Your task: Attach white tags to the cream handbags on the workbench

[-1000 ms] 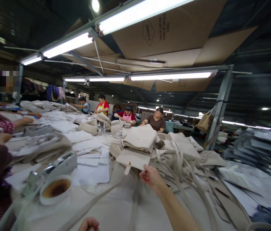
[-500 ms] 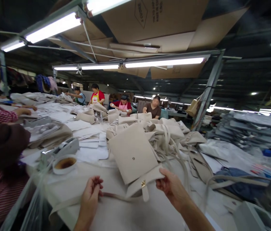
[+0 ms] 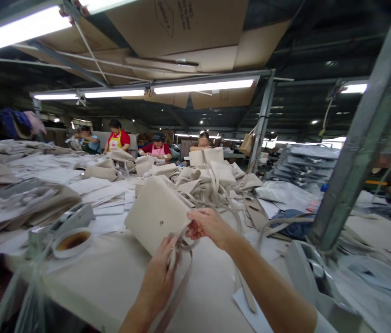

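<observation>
A beige bag (image 3: 155, 210) with a small round metal snap on its panel rests tilted on the table in front of me. My right hand (image 3: 205, 225) is closed on the bag's right corner, where the flap and strap bunch up. At the bag's lower edge, my left hand (image 3: 161, 266) is closed around the beige strap (image 3: 178, 293), which hangs down past the fingers onto the table. The flap's metal clasp is hidden behind my hands.
A white bowl of brown liquid (image 3: 71, 242) and a grey tape dispenser (image 3: 74, 217) stand to the left. Behind the bag lies a heap of beige bags (image 3: 216, 178). A metal post (image 3: 355, 138) and another dispenser (image 3: 315, 282) are at right. Several people work beyond.
My left hand has moved right to the strap beside the bag, and my right hand has shifted up and left. The bag has tilted, with its flap folded in. My view has turned right.
</observation>
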The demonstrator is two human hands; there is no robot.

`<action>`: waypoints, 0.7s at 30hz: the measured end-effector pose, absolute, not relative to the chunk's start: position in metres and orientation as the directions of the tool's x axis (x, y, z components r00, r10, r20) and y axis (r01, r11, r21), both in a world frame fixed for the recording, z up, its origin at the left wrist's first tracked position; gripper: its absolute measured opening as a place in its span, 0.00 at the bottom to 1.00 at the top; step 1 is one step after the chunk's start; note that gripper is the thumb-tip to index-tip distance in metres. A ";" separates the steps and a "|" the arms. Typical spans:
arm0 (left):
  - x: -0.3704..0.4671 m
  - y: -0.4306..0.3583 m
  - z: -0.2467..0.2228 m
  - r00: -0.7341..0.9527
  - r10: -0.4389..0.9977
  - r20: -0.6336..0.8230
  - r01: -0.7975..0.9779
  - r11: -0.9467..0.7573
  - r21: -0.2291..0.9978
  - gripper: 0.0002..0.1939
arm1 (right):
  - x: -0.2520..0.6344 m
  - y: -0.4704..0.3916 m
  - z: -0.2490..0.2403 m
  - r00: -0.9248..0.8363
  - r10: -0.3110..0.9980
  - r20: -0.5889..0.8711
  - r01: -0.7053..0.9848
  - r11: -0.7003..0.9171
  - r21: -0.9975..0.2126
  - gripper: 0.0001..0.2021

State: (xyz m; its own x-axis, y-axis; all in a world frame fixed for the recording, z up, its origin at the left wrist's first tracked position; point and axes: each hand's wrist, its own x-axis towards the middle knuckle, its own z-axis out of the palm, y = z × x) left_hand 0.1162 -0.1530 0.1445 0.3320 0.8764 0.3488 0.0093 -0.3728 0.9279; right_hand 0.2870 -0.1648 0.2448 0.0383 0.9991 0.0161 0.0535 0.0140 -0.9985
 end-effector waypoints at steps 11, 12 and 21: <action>0.111 -0.133 0.173 0.243 0.952 0.186 0.010 -0.194 0.981 0.28 | 0.306 -0.161 0.162 0.344 0.939 0.015 0.115 -0.026 -0.993 0.27; 0.115 -0.137 0.180 0.253 0.950 0.184 -0.045 -0.179 0.983 0.27 | 0.303 -0.158 0.164 0.289 0.957 0.036 0.100 0.007 -0.995 0.24; 0.124 -0.147 0.231 0.203 0.972 0.122 -0.571 0.016 0.821 0.28 | 0.320 -0.129 0.292 0.100 0.904 0.416 0.439 0.335 -0.834 0.12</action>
